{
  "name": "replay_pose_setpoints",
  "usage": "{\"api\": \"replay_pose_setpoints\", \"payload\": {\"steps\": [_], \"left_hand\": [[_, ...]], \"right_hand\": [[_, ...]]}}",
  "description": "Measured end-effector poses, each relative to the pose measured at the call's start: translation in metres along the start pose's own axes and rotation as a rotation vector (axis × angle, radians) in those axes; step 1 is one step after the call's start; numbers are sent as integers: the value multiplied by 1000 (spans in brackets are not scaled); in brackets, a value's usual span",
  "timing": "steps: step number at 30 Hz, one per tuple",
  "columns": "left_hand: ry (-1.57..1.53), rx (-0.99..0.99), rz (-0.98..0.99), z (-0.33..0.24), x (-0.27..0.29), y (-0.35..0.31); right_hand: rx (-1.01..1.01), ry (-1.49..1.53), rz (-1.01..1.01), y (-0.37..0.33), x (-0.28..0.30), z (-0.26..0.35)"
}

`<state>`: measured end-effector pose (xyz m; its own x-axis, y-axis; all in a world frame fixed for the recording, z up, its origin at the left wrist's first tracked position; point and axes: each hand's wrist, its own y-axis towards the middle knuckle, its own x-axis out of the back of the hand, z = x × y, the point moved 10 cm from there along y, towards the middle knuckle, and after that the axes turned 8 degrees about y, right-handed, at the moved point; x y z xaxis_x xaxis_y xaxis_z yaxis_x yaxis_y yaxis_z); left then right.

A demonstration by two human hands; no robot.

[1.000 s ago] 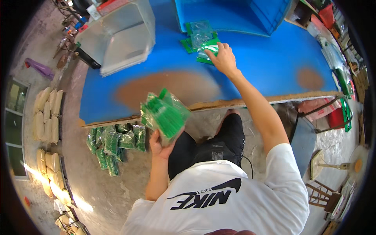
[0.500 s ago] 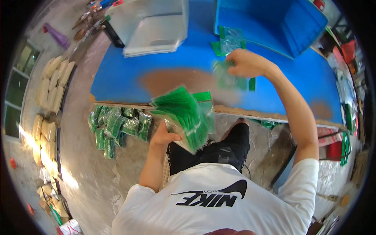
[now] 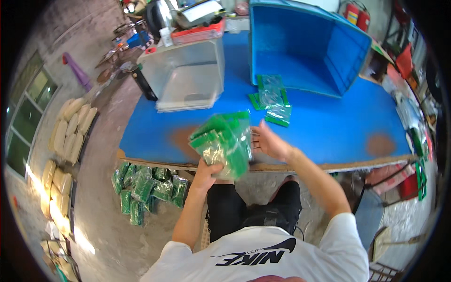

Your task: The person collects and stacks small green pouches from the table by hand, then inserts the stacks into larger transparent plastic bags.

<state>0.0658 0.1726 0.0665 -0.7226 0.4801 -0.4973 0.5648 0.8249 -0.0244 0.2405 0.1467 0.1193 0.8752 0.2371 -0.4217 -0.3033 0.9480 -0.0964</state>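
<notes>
My left hand (image 3: 205, 175) is closed on the lower end of a fanned stack of green-edged clear plastic bags (image 3: 224, 141), its thumb lying across the front. The stack is tilted above the table's near edge. Just right of it, my right hand (image 3: 273, 142) has its fingers apart and slightly blurred. Its fingertips come close to the bags; whether they touch cannot be made out. Beyond that hand, several loose green-edged bags (image 3: 271, 96) lie overlapping on the blue table (image 3: 319, 127), by the mouth of a blue crate (image 3: 300, 61).
A whitish bin (image 3: 190, 70) stands on its side at the table's far left, flat sheets inside and a dark bottle (image 3: 143, 84) beside it. Bundled green packets (image 3: 148, 188) are heaped on the floor below the table's front-left edge. Filled sacks (image 3: 70, 127) line the left.
My right hand has come down and left, toward the stack, and no longer holds a loose bag. The left hand still grips the stack. The view has tilted up, showing more behind the table.
</notes>
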Motion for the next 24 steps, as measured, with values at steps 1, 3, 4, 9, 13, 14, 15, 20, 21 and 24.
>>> {"api": "replay_pose_setpoints", "payload": {"steps": [1,3,4,9,13,14,15,20,21,24], "left_hand": [[85,-109,16,-15,-3,9],[234,-191,12,-33,-13,28],[387,-267,27,-46,-21,33],[830,-311,259,-38,-26,61],[806,-388,238,-46,-36,59],[633,-338,210,-40,-30,62],[646,-349,228,-36,-35,63],[431,-446,133,-46,-45,52],[308,-496,49,-56,-38,47],[732,-342,197,-25,-41,59]], "right_hand": [[248,-495,-193,-4,0,19],[333,-677,-211,-1,-28,34],[430,-859,-248,-4,-44,52],[427,-801,-242,13,12,1],[302,-778,-381,7,8,-5],[346,-770,-386,8,8,-5],[390,-765,-390,8,8,-2],[456,-836,-400,5,1,8],[482,-862,-362,3,-6,10],[566,-831,-351,-3,2,6]]}}
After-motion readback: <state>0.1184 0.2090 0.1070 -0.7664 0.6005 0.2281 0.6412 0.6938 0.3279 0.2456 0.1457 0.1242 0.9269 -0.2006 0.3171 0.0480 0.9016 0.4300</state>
